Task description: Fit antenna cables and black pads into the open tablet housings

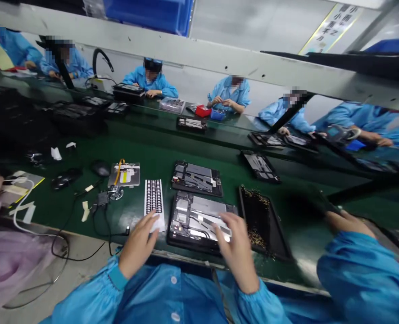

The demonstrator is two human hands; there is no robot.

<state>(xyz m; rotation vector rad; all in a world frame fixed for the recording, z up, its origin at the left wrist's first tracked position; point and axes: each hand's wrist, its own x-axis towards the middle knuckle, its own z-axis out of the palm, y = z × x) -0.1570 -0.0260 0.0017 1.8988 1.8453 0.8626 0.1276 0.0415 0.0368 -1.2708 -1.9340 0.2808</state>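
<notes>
The left hand [138, 245] is held empty and half-spread left of the nearest device [197, 220], whose right side is partly hidden by the empty, spread right hand [236, 245].

Right hand [236, 243] hides part of opened device [197, 220]; lavender sleeve [10, 265] cut off at left.

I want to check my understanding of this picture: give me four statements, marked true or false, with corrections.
1. The right hand is over the nearer opened device. True.
2. The left hand holds a computer mouse. False: it is open, at the printed sheet.
3. Tiny golden pieces lie in the black tray. True.
4. The red bin is right of the blue bin. False: it is on the left.
</notes>
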